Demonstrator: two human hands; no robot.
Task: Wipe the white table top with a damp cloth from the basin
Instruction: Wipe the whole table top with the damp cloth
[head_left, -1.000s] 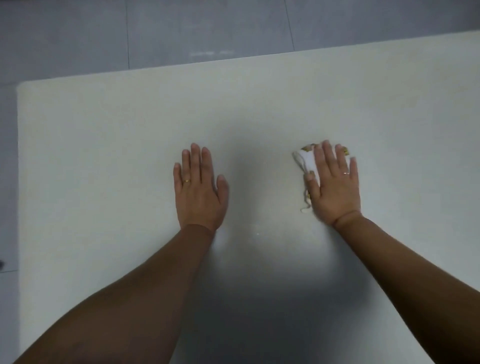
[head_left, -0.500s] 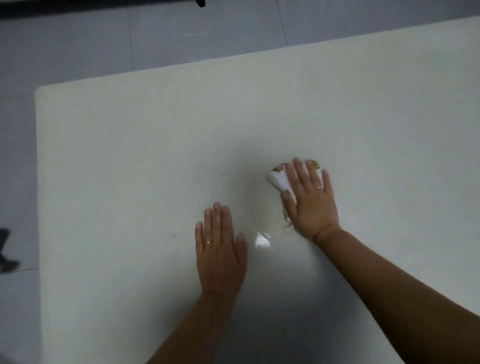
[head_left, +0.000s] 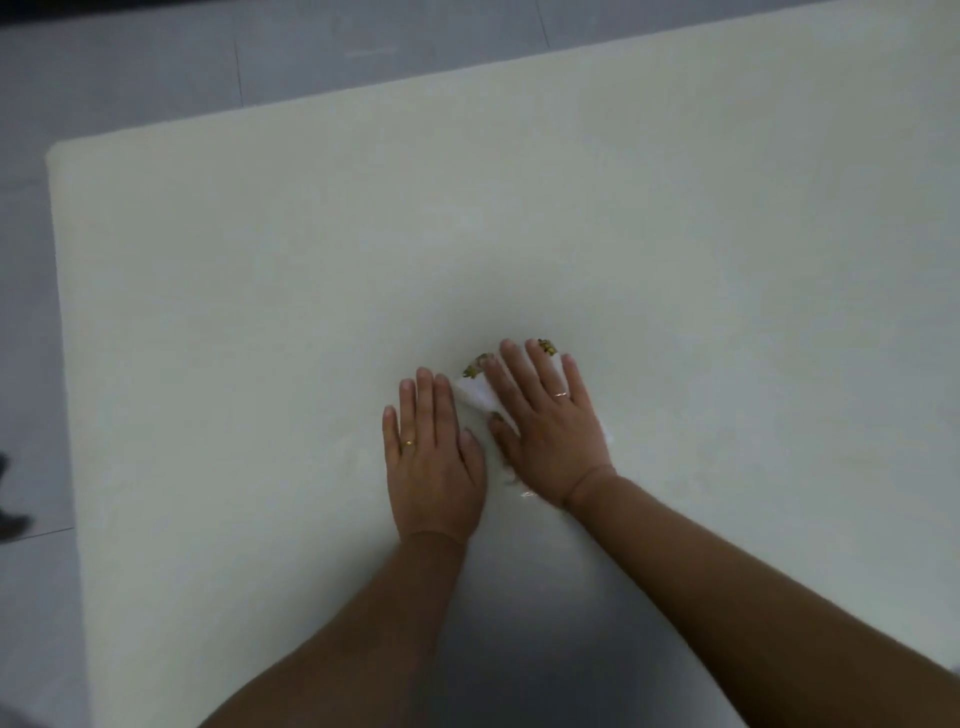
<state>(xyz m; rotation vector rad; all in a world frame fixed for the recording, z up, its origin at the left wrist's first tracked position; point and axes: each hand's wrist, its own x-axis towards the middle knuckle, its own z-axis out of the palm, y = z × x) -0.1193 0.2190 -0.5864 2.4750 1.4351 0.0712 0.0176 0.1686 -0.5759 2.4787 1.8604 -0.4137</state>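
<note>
The bench (head_left: 260, 312) is a smooth, matte white slab with a rounded far-left corner. Near its middle lies a soft, crumpled white cloth (head_left: 480, 397) with yellow-brown print, flattened under the right hand (head_left: 545, 421), whose straight fingers (head_left: 540, 369) are slightly spread. The left hand (head_left: 434, 462) lies flat just beside it, fingers together. Grey floor tiles (head_left: 156, 67) lie beyond the bench.

Right hand (head_left: 550, 421) presses cloth (head_left: 478, 396) flat on table (head_left: 260, 312); left hand (head_left: 434, 457) rests beside.
</note>
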